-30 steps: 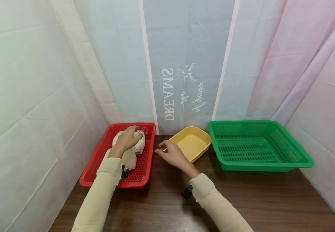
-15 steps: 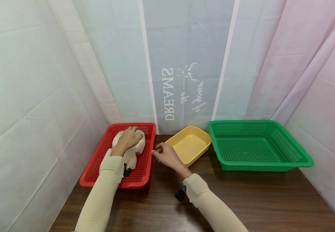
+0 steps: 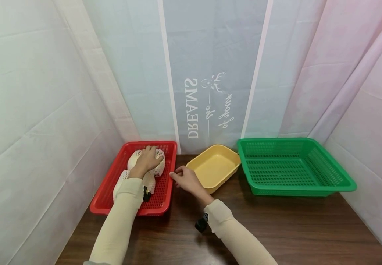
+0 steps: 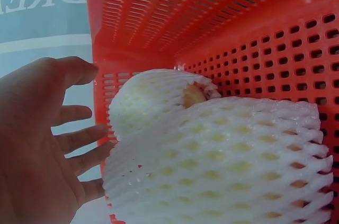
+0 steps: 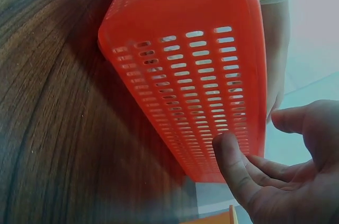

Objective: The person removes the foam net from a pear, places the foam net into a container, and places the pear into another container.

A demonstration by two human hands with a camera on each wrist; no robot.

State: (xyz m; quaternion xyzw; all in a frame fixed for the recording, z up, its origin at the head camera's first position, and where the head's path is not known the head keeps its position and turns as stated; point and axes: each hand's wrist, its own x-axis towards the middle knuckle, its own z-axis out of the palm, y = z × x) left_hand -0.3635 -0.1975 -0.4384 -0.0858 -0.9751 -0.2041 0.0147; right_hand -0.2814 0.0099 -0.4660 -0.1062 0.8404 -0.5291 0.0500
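My left hand [image 3: 148, 161] is over the red basket [image 3: 168, 191], above several roundish pieces in white foam net sleeves. In the left wrist view the fingers are spread beside a large foam-netted piece [image 4: 222, 166], fingertips right at its edge. A second foam-netted piece [image 4: 151, 99] lies behind it; a yellowish surface shows through the mesh. My right hand [image 3: 188, 179] is at the basket's right rim with nothing in it. In the right wrist view its thumb and fingers stand apart, close to the perforated side wall [image 5: 175, 49].
A yellow tray [image 3: 235, 170] stands right of my right hand, near the curtain. Its corner meets a green basket [image 3: 296, 190] farther right. All stand on a dark wooden table [image 3: 177, 243]. Pale curtains [image 3: 138, 55] enclose the back and sides.
My right hand has moved left from the yellow tray's near side to the red basket's right rim. My left hand has stayed over the netted pieces, shifting only slightly.
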